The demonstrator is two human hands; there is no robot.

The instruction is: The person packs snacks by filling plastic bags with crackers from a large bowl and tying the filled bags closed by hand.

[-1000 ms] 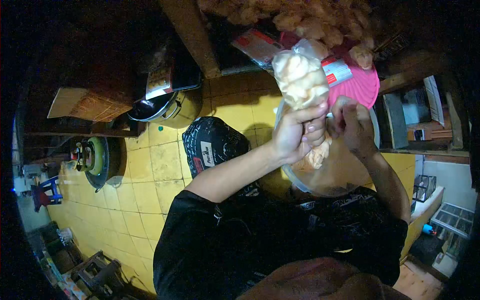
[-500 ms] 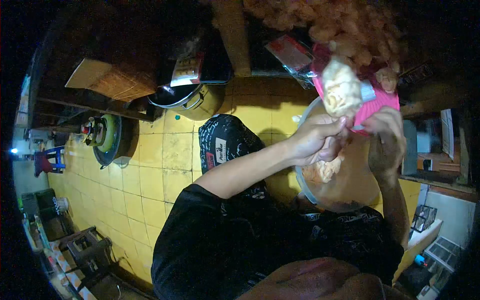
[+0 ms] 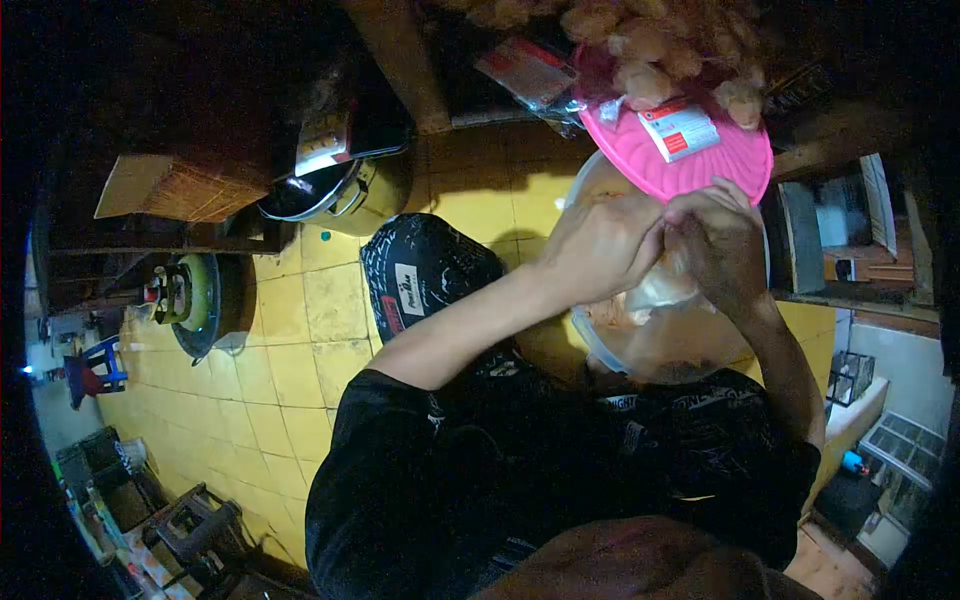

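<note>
Left hand: the left hand [image 3: 610,245] is curled almost closed, its fingertips pinching at the top of the plastic bag [image 3: 665,285].
Right hand: the right hand [image 3: 722,245] is curled too, and its fingertips meet the left ones. The fingers hide just how each one grips.
Plastic bag: it is pale and puffy, and it hangs under the two hands, over the big see-through tub [image 3: 690,350].
What is new: half a second ago the bag stuck up on the far side of the left hand, and the right hand was a blur, a bit apart. Now the bag is down low and both hands touch.
Tub: it sits near the person's lap, with some pinkish food [image 3: 608,312] in it, on the left.
Pink tray: the wavy pink tray [image 3: 735,170] is on the far side of the hands. A red and white packet [image 3: 682,130] lies on it, plainer to see now.
Far side: lots of light brown lumps [image 3: 675,50] are heaped past the packet.
</note>
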